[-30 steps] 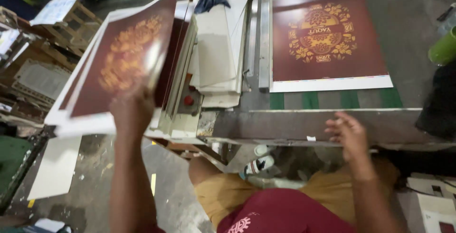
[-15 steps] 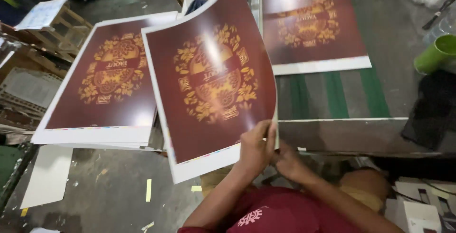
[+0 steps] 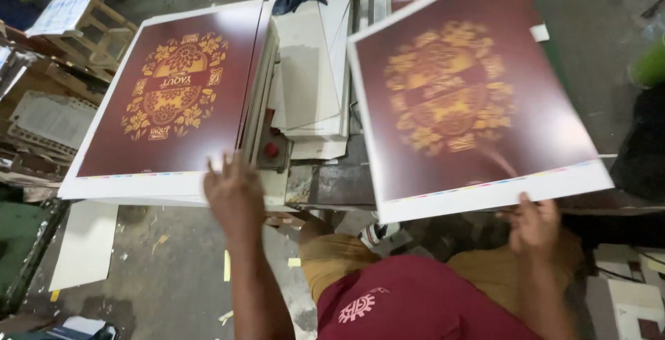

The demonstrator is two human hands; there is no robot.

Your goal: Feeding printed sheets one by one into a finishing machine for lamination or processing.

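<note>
At right of frame, the right hand gripped a maroon gold-printed sheet by its white margin; the left hand hovered open, near the stacked maroon sheets.

The person wears a maroon short-sleeved shirt with a small white emblem printed on the chest, round and toothed like a cog, with a short curved mark above it. Below it are mustard-yellow trousers, creased over the thighs. Both forearms are bare from the elbow down; the left hand and the right hand carry no gloves, and no ring, watch or band shows on either wrist
</note>
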